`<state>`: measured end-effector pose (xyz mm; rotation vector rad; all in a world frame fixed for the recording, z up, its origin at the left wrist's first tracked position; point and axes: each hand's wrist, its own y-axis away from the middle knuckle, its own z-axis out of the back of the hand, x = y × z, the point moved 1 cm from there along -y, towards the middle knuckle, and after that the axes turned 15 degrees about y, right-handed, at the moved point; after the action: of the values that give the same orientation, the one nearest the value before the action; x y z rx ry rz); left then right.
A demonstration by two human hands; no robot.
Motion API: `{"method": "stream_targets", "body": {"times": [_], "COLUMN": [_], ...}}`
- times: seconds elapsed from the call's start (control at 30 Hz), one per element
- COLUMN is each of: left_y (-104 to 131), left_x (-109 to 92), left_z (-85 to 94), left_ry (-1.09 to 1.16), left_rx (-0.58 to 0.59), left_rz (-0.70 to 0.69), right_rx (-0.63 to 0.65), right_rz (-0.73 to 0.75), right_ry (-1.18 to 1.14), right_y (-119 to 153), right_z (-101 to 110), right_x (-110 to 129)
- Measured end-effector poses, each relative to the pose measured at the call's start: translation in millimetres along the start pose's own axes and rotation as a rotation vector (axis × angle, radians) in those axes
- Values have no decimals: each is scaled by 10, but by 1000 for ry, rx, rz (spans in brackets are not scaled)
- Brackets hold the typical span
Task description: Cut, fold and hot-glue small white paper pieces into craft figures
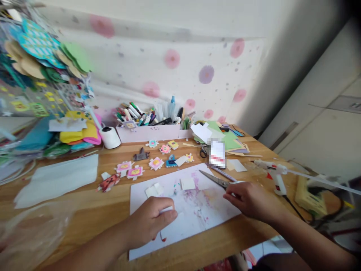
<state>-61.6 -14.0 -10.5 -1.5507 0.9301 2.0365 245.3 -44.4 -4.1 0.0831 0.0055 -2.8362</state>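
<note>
My left hand (pixel 153 222) is closed over the stained white sheet (pixel 191 226), thumb and forefinger pinching a small white piece, mostly hidden. At the sheet's right edge, my right hand (pixel 249 199) is wrapped round the handles of the scissors (pixel 216 180), whose blades point up and left. Small white paper pieces lie on the sheet, one stack (pixel 154 190) just beyond my left hand and another piece (pixel 187 183) near the middle. A pen (pixel 224 174) lies behind the scissors.
Several small coloured paper cutouts (pixel 135 172) lie behind the sheet. Further back stands a white box of pens (pixel 152 133). A glue gun (pixel 275 175) with a cord is at the right, a phone (pixel 217 154) at the back, and white sheets (pixel 59 178) at the left.
</note>
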Motion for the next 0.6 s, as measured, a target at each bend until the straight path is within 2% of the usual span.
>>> {"method": "stream_targets", "body": {"times": [0.17, 0.33, 0.43, 0.5, 0.6], "left_y": [-104, -198, -212, -167, 18], "left_x": [126, 142, 148, 174, 254], "left_z": [152, 385, 592, 758, 1031], "left_ry": [102, 166, 203, 206, 144], "left_rx": [-265, -486, -694, -784, -895], "left_rz": [-57, -153, -162, -155, -154], "right_rx": [-32, -34, -28, -26, -43], "right_rz": [28, 31, 59, 76, 92], "right_ry": [-27, -56, -60, -56, -83], "right_y": [-26, -56, -79, -92, -108], "right_z": [7, 68, 53, 24, -27], "right_x": [-11, 19, 14, -8, -70]}}
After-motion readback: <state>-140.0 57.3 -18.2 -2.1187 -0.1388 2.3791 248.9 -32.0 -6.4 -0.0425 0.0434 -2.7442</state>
